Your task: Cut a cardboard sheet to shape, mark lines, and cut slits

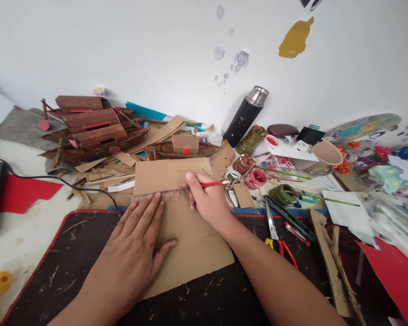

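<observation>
A sheet of brown cardboard [190, 253] lies on the dark mat in front of me. Across it runs a clear ruler [172, 194]. My left hand [132, 244] rests flat, fingertips on the ruler's edge and thumb spread over the cardboard. In my right hand [207, 199] is a red pencil [214, 184], pinched between thumb and fingers. Its tip is close to the ruler's upper edge, near the ruler's right end; whether it touches the cardboard I cannot tell.
Brown model boats [95, 131] and cardboard scraps stand behind. A black flask [245, 115] leans by the wall, near paint jars [256, 178]. Scissors [274, 226] and a dark green utility knife [289, 217] lie right of the cardboard. A cable [68, 179] crosses at left.
</observation>
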`<state>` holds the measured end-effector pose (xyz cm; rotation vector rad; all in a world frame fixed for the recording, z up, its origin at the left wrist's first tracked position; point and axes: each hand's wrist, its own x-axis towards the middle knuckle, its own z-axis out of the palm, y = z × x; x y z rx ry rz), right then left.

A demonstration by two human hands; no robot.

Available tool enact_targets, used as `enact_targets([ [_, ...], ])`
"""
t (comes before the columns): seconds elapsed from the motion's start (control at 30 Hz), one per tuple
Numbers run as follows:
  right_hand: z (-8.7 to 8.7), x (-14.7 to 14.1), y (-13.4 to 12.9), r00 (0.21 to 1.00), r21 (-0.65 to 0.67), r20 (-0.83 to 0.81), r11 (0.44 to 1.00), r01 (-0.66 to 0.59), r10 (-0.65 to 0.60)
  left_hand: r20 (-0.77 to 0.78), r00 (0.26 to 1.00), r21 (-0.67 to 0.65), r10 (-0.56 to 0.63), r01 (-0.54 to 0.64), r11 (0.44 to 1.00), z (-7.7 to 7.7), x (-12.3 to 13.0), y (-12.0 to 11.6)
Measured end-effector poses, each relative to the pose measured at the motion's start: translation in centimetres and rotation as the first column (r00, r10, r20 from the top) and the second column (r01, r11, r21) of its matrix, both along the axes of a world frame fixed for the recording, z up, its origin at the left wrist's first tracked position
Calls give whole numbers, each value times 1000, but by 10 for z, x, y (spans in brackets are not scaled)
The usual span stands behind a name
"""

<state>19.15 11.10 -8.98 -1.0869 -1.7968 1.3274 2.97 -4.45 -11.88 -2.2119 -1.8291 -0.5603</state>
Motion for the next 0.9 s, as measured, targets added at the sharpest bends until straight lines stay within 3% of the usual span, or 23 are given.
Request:
enact_targets([
  [0.9,-1,0,0,1000,1,-11,1000,-6,6,-33,999,-16,2,-3,1000,1,-1,0],
])
